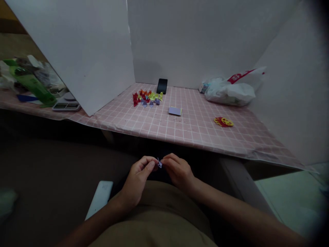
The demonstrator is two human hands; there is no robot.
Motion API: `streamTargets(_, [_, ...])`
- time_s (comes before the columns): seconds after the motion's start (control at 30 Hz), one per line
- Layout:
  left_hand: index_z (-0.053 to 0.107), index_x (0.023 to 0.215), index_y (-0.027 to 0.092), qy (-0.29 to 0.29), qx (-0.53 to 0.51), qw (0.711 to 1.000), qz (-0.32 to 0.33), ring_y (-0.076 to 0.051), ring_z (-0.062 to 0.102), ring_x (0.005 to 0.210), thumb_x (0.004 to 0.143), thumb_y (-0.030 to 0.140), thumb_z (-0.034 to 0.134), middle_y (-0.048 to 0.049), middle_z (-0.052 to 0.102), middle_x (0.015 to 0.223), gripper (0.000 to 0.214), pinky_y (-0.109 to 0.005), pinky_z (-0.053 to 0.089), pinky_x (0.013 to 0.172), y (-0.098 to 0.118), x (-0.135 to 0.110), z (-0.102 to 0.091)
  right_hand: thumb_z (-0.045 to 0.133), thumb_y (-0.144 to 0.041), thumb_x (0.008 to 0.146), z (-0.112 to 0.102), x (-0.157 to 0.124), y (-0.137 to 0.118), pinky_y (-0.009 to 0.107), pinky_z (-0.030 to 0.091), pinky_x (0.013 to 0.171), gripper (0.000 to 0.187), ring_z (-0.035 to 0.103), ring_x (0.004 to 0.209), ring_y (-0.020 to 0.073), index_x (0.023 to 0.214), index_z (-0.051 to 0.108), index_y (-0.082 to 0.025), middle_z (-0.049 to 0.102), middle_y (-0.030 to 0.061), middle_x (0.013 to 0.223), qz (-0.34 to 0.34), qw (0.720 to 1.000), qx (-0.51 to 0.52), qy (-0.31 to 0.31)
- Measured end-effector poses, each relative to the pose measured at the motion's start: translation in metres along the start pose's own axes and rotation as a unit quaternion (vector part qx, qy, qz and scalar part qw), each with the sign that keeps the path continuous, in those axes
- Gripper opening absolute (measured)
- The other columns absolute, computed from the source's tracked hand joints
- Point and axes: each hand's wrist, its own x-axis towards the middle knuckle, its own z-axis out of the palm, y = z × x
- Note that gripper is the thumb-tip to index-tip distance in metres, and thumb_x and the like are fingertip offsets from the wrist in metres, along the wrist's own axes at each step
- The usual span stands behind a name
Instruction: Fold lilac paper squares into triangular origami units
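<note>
A small lavender origami crane is pinched between my two hands, above my lap and below the table's front edge. My left hand is closed on its left side with thumb and forefinger. On its other side the fingertips of my right hand are pressed together on the paper. On the table, a cluster of folded paper cranes in red, orange, yellow and lavender stands at the back left. Nearer to me lies a short stack of lavender paper squares, with a yellow edge showing underneath.
A pink checked cloth covers the table, with white panels around it. At the back are a black phone and a white plastic bag. Red and yellow cut-outs lie right. A white device rests beside me.
</note>
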Motion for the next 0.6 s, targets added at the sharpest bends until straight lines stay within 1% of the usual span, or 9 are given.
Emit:
streamTargets(0.13, [0.07,0.086,0.016,-0.017,-0.073,0.996,-0.052,-0.017,0.061,0.092,0.082,0.032,0.071,-0.0036,0.067,0.09,0.016,-0.032,0.046,0.092,0.0,-0.0009,0.0011,0.043,-0.012,0.096,0.0004,-0.0016,0.0013,0.029,0.05,0.064,0.025,0.062,0.074,0.0178,0.095,0.066,-0.023,0.066,0.0067,0.085,-0.006,1.0,0.002,-0.007])
streamTargets(0.23, [0.069,0.084,0.016,-0.025,-0.1,0.993,-0.062,-0.017,0.061,0.091,0.081,0.032,0.072,-0.0033,0.066,0.089,0.016,-0.032,0.046,0.092,0.0003,-0.0008,0.0017,0.043,-0.013,0.097,0.0005,-0.0013,0.0009,0.03,0.05,0.064,0.024,0.061,0.073,0.0178,0.093,0.065,-0.023,0.065,0.0063,0.084,0.002,1.0,0.01,-0.01])
streamTargets(0.43, [0.07,0.088,0.016,-0.038,-0.079,0.994,-0.058,-0.017,0.059,0.092,0.079,0.028,0.074,-0.0031,0.067,0.091,0.015,-0.033,0.044,0.093,-0.003,0.001,-0.0011,0.044,-0.012,0.096,0.0006,0.0,-0.0003,0.029,0.049,0.063,0.021,0.062,0.073,0.0183,0.093,0.062,-0.022,0.064,0.0072,0.084,0.009,1.0,0.016,-0.011])
streamTargets(0.6, [0.07,0.087,0.016,-0.03,-0.033,0.998,-0.043,-0.017,0.058,0.09,0.079,0.028,0.074,-0.0027,0.067,0.089,0.014,-0.031,0.043,0.089,-0.0034,0.0016,-0.003,0.047,-0.008,0.095,0.0022,0.0005,0.0001,0.027,0.048,0.06,0.018,0.061,0.071,0.0167,0.095,0.061,-0.02,0.064,0.0064,0.083,-0.034,0.999,0.009,0.016])
